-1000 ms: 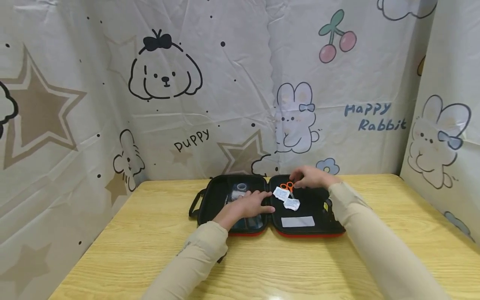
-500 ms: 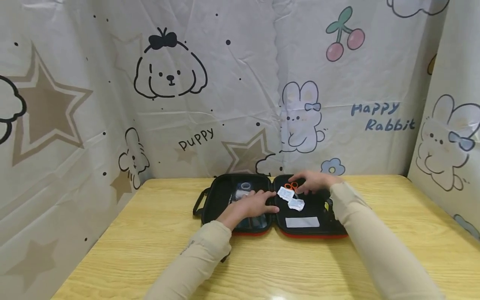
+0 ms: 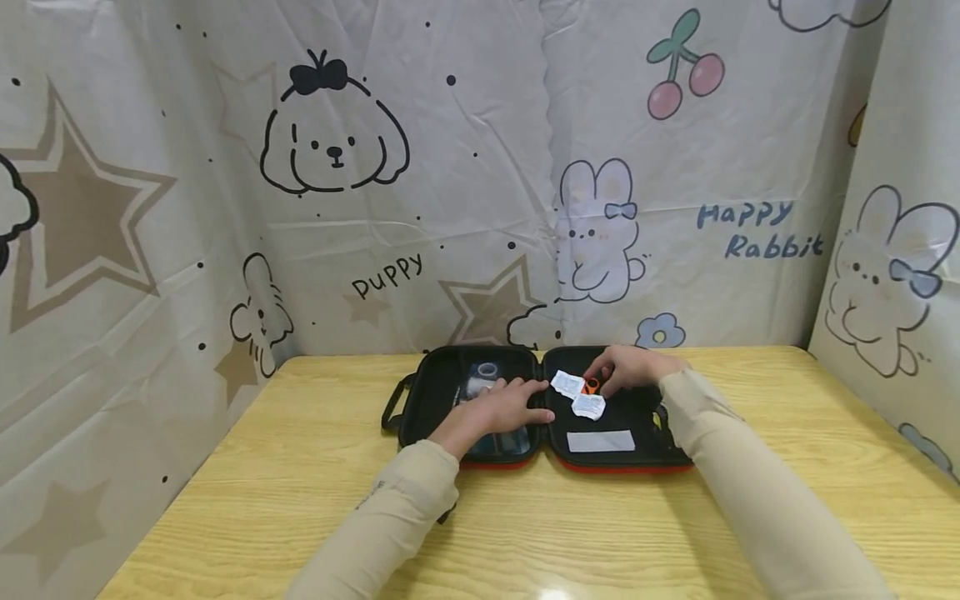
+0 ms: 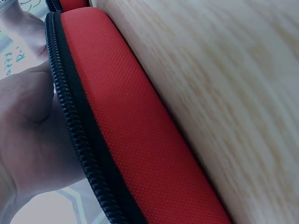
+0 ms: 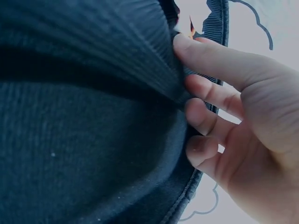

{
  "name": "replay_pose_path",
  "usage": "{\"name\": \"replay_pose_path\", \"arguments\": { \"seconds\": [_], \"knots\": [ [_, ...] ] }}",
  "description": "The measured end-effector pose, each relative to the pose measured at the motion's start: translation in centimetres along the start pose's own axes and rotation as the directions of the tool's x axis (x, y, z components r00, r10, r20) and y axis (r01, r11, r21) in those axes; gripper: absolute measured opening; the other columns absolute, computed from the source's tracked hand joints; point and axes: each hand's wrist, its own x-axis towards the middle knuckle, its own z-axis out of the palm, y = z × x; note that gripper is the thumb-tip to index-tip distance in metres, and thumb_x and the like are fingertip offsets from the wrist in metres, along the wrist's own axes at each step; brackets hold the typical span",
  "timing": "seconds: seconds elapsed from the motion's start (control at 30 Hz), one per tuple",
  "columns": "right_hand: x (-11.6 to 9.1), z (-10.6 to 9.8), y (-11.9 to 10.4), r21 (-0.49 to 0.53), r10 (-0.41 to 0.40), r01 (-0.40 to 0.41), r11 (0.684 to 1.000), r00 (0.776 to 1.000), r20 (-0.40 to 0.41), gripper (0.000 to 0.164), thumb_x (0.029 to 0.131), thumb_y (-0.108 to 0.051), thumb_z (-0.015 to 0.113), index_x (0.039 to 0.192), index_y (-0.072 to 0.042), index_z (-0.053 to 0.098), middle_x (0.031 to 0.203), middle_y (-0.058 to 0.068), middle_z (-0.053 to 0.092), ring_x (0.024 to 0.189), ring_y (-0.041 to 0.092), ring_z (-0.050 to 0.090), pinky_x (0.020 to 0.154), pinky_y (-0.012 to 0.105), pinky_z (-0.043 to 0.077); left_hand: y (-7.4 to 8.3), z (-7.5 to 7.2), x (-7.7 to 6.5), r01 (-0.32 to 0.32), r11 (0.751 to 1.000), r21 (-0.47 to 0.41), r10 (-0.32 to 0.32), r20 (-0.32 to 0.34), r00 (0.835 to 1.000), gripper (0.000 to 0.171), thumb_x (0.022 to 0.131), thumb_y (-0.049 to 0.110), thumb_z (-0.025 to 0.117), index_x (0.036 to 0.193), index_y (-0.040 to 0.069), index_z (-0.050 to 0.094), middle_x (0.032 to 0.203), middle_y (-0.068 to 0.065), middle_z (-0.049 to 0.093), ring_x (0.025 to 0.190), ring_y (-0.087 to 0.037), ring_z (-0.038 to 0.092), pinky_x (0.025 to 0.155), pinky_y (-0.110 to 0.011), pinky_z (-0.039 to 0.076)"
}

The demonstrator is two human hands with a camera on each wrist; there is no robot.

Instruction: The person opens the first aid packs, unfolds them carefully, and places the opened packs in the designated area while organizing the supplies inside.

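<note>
A black zip case [image 3: 429, 408] with red outer shell lies open on the table. My left hand [image 3: 501, 408] rests over its left half with fingers extended toward the hinge, gripping nothing that I can see. In the left wrist view its palm lies behind the red case side [image 4: 126, 107]. My right hand [image 3: 633, 367] reaches into the right half and pinches the orange-handled scissors [image 3: 592, 385], whose blades are hidden. Two white packets [image 3: 567, 384] lie beside the scissors. In the right wrist view the fingers are bent against dark ribbed fabric [image 5: 93, 140].
A white strip [image 3: 601, 442] lies near the front of the case's right half. In the left half are a clear roll [image 3: 487, 369] and bluish packs partly under the hand. A black carry handle [image 3: 392, 410] sticks out left. A printed curtain [image 3: 480, 167] stands behind the table.
My right thumb and fingertips have drawn together around the scissors' handles. The scissors have shifted slightly toward the front right and show less. The left hand stays in place over the case.
</note>
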Motion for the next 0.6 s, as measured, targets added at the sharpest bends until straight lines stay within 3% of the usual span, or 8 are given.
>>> {"name": "replay_pose_path", "arguments": {
  "seconds": [0.17, 0.3, 0.47, 0.6],
  "knots": [
    [0.1, 0.3, 0.3, -0.092, -0.019, 0.012, 0.996, 0.997, -0.072, 0.02, 0.073, -0.012, 0.074, 0.092, -0.007, 0.069, 0.074, 0.0, 0.055, 0.066, 0.012, 0.049, 0.061, 0.026, 0.04, 0.0, 0.0, -0.1, 0.0, 1.0, -0.004, 0.0, -0.001, 1.0, 0.064, 0.09, 0.058, 0.047, 0.146, 0.031, 0.031, 0.144, -0.006, 0.039, 0.128, -0.03, 0.036, 0.105, -0.056, 0.026],
    [0.0, 0.3, 0.7, -0.13, -0.039, 0.024, 0.991, 0.993, -0.108, 0.016, 0.072, -0.014, 0.076, 0.084, -0.007, 0.068, 0.074, -0.001, 0.06, 0.068, 0.012, 0.052, 0.063, 0.026, 0.042, -0.1, -0.1, -0.2, 0.007, 1.0, -0.002, -0.007, -0.001, 1.0, 0.065, 0.09, 0.058, 0.047, 0.146, 0.031, 0.031, 0.144, -0.005, 0.038, 0.129, -0.03, 0.035, 0.106, -0.056, 0.025],
    [-0.7, 0.0, 1.0, -0.093, -0.093, 0.082, 0.992, 0.988, -0.122, 0.007, 0.074, -0.006, 0.071, 0.078, -0.006, 0.065, 0.072, -0.002, 0.061, 0.065, 0.009, 0.052, 0.061, 0.025, 0.043, 0.0, -0.2, -0.3, 0.009, 1.0, 0.004, -0.009, -0.001, 1.0, 0.065, 0.09, 0.059, 0.047, 0.146, 0.032, 0.03, 0.145, -0.005, 0.038, 0.13, -0.03, 0.034, 0.106, -0.056, 0.025],
    [-1.1, -0.2, 0.8, -0.052, -0.063, 0.058, 0.997, 0.992, -0.112, 0.004, 0.077, -0.004, 0.068, 0.078, -0.005, 0.064, 0.071, -0.001, 0.059, 0.059, 0.01, 0.053, 0.055, 0.025, 0.045, 0.0, -0.2, -0.3, 0.003, 1.0, 0.014, -0.003, -0.007, 1.0, 0.065, 0.09, 0.059, 0.046, 0.146, 0.032, 0.031, 0.144, -0.005, 0.039, 0.129, -0.03, 0.035, 0.106, -0.056, 0.026]
  ]
}}
